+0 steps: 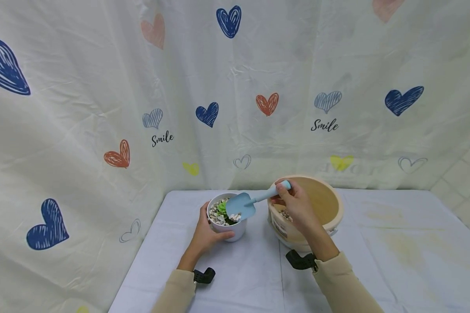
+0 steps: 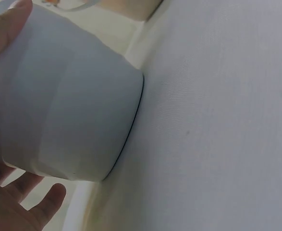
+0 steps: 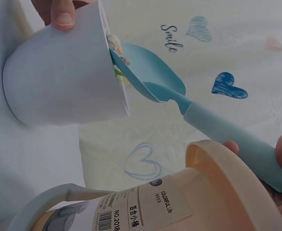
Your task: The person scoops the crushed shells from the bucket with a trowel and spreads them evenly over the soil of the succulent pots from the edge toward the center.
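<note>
A light-blue hand trowel [image 1: 240, 205] is tilted over a white flower pot [image 1: 236, 229], its handle gripped by my right hand [image 1: 297, 204]. Pale pebbles [image 1: 235, 217] lie at the blade's tip, by the pot's rim. Inside the pot are a small green plant [image 1: 222, 208] and more pebbles. My left hand [image 1: 207, 232] holds the pot from its left side, thumb across the front. In the left wrist view the pot [image 2: 78, 91] stands on the cloth. The trowel's blade [image 3: 150, 72] reaches into the pot's mouth in the right wrist view.
Right of the pot stands a peach-coloured bucket [image 1: 329, 198] with pebbles inside and a printed label [image 3: 141, 202]. My right forearm crosses in front of it. A white cloth [image 1: 376, 243] covers the table, and a heart-printed curtain [image 1: 235, 78] hangs behind.
</note>
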Available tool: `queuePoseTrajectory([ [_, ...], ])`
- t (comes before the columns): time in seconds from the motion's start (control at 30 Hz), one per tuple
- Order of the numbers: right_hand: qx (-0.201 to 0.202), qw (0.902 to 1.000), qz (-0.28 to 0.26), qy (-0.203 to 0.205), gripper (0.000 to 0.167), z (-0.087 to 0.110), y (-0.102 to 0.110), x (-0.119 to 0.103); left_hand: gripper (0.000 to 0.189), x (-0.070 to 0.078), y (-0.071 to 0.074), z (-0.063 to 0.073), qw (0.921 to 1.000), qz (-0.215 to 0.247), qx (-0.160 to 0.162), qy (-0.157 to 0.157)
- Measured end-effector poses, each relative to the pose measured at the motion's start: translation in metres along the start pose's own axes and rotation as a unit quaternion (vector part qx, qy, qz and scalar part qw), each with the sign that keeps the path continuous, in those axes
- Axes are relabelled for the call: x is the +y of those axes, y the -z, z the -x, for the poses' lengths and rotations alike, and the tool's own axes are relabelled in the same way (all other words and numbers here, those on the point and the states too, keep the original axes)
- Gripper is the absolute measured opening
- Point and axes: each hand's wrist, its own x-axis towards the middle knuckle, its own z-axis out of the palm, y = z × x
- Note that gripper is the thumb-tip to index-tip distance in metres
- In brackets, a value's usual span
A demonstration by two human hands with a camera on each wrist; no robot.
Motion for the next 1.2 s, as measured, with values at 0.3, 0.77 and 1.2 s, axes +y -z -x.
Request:
queuePoseTrajectory([
  [0.3,-0.009,0.9991,-0.02,0.035,0.028,-0.0006,0.001,0.0012,0.116,-0.0013,0.002,-0.0004,1.0,-0.003,-0.006,-0.006],
  [0.77,-0.035,0.9966,-0.02,0.071,0.022,0.0013,0.0028,0.0012,0.117,0.0008,0.0057,-0.0002,0.9993,0.022,-0.03,0.004],
  [1.2,-0.046,0.9964,-0.005,0.071,0.025,0.0019,0.0022,0.0011,0.114,-0.0024,0.0065,-0.0008,0.9992,0.024,-0.033,-0.003],
])
